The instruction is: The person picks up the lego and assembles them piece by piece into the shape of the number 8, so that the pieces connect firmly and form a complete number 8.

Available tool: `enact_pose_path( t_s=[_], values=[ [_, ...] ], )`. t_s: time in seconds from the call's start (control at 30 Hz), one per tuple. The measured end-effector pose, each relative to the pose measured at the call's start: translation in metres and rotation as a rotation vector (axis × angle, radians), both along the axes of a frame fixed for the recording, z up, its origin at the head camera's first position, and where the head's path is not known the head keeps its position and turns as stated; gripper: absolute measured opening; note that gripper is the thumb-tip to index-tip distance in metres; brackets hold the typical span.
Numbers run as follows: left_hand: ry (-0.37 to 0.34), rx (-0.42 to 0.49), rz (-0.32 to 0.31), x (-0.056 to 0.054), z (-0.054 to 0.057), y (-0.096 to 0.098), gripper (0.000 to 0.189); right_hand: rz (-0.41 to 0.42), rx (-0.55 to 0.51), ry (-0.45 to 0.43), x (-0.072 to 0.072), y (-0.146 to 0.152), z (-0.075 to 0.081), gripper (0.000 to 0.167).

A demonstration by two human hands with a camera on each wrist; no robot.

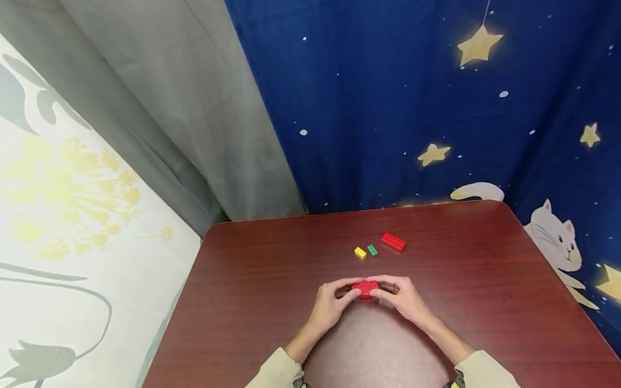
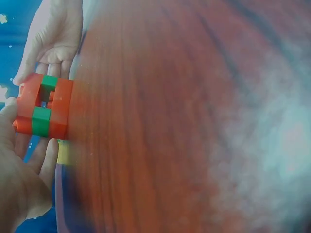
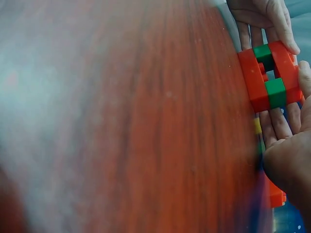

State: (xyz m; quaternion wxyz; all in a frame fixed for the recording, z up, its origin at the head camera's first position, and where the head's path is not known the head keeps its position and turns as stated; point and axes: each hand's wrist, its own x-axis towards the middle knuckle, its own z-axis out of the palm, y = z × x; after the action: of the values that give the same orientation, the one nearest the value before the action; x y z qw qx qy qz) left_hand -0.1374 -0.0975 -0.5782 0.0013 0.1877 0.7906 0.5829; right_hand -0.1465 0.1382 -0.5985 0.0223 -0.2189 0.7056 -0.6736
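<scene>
One yellow block (image 1: 360, 253), one green block (image 1: 372, 250) and one red block (image 1: 393, 242) lie loose on the table (image 1: 252, 291). Nearer my head view, the left hand (image 1: 330, 304) and right hand (image 1: 408, 297), both half closed, pinch opposite ends of one red stack (image 1: 366, 286); its two green middle pieces (image 2: 41, 121) I see only from the wrists.

Pale cream cloth covers the forearms: the left sleeve (image 1: 276, 371) near six o'clock in the head view, the right sleeve (image 1: 487, 371) between four and five. Below the bare left hand (image 1: 332, 303) and right hand (image 1: 406, 298), dark wrist gadgets (image 1: 299, 383) show yellow-green patches (mostly cut off by the bottom edge).
</scene>
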Motion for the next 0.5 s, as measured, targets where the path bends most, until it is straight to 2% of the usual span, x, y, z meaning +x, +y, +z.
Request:
enact_pose_path(
  t_s=[0.2,0.33,0.5],
  values=[
    [0.042,-0.012,-0.003,-0.001,0.001,0.001,0.028,0.042,-0.049,-0.039,0.000,0.001,-0.002,0.034],
    [0.039,-0.051,-0.001,-0.003,0.005,-0.001,0.023,0.044,-0.043,-0.050,0.001,0.001,-0.001,0.035],
    [0.027,-0.084,0.022,-0.016,0.010,-0.003,0.019,0.037,-0.021,-0.063,-0.001,0.001,0.000,0.036]
  ],
)
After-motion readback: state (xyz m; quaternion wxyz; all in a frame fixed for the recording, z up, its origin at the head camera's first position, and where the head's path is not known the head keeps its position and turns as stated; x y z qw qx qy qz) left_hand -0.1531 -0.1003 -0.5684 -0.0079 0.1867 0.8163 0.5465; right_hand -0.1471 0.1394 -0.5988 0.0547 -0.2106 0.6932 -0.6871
